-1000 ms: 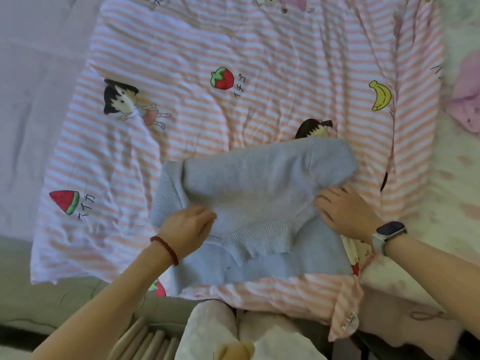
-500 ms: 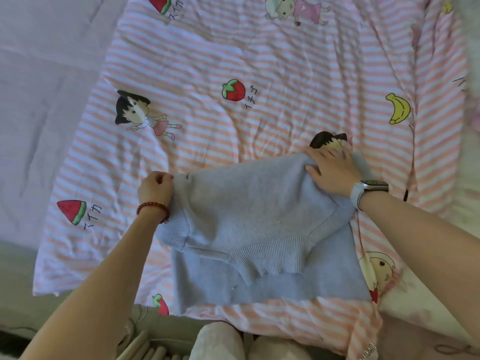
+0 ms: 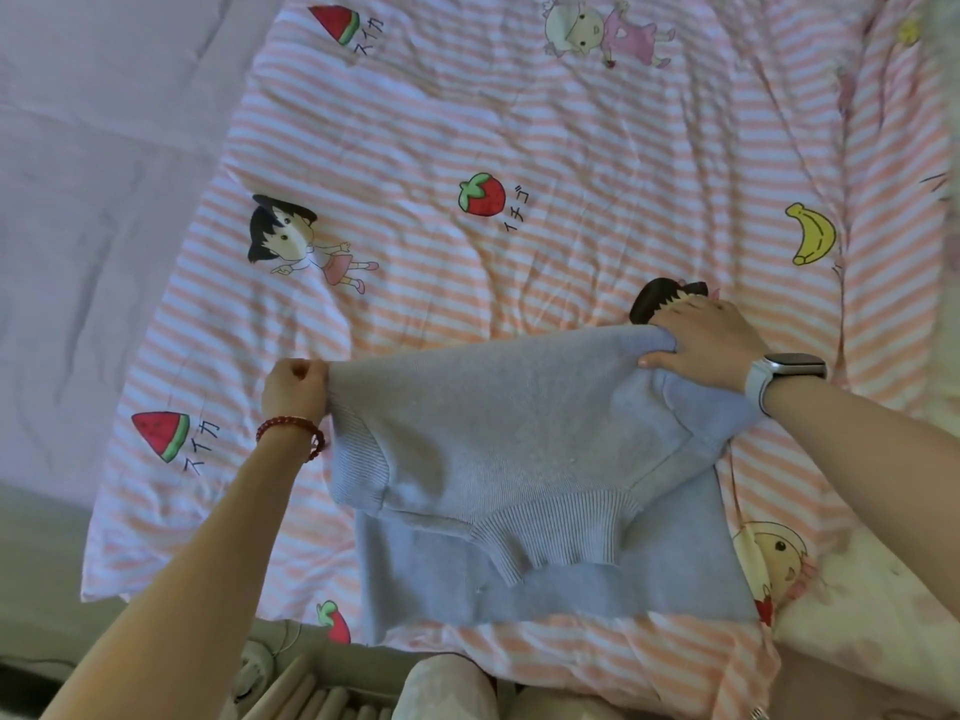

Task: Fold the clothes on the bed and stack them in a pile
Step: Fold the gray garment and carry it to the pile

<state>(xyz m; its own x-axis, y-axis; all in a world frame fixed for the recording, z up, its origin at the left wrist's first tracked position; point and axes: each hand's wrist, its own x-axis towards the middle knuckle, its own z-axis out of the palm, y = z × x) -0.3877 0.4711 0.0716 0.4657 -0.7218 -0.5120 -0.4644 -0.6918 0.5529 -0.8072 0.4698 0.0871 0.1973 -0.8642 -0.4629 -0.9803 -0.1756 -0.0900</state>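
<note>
Gripping the far left corner of the grey knit sweater, the left hand had its fingers curled tight into the fabric edge, a red bead bracelet circling the wrist just behind it. Over on the right, the right hand clutched the sweater's far right corner, fingers hooked over the bunched fold and thumb pressed along the knit, a pale-strapped smartwatch sitting on that wrist. Between the two hands the sweater's far edge ran taut and straight, and the folded upper layer draped toward the near side, its ribbed cuff or hem lying across a flatter grey layer beneath. The whole garment lay on the near right part of the pink-and-white striped sheet, which was printed with a strawberry, a banana, a watermelon slice and a cartoon girl. A dark-haired cartoon head peeked out just beyond the right hand's fingers. To the far left, a plain lilac cover lay beside the sheet.
</note>
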